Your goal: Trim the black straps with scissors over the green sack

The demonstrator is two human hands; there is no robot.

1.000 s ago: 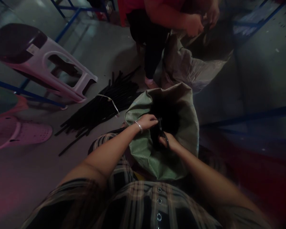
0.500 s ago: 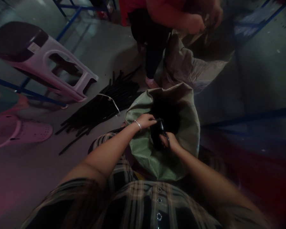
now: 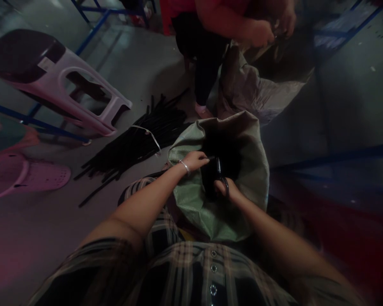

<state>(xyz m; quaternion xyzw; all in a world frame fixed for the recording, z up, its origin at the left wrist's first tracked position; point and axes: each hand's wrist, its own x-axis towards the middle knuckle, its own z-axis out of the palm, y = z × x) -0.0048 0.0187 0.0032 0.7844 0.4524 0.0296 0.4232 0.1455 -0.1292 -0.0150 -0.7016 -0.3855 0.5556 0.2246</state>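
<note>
My right hand (image 3: 229,188) is closed round the dark handles of a pair of scissors (image 3: 218,166), whose shiny blades point away from me. To its left, my left hand (image 3: 196,161), with a bracelet at the wrist, pinches the end of a thin black strip (image 3: 212,158) beside the blades. Against the dark background most of that strip is hard to make out. Both hands are over the mouth of a pale green woven sack (image 3: 191,204) between my knees. Black material fills the sack's dark inside, where single pieces do not show.
A tied bundle of long black strips (image 3: 130,142) lies on the floor at left. Beyond it stand a plastic stool (image 3: 83,91) and a pink basket (image 3: 46,176). Ahead, a seated person (image 3: 207,55) works with both hands over another sack (image 3: 258,93).
The scissor blades have turned and look narrower now. My right hand has shifted very slightly; my left hand stays almost where it was.
</note>
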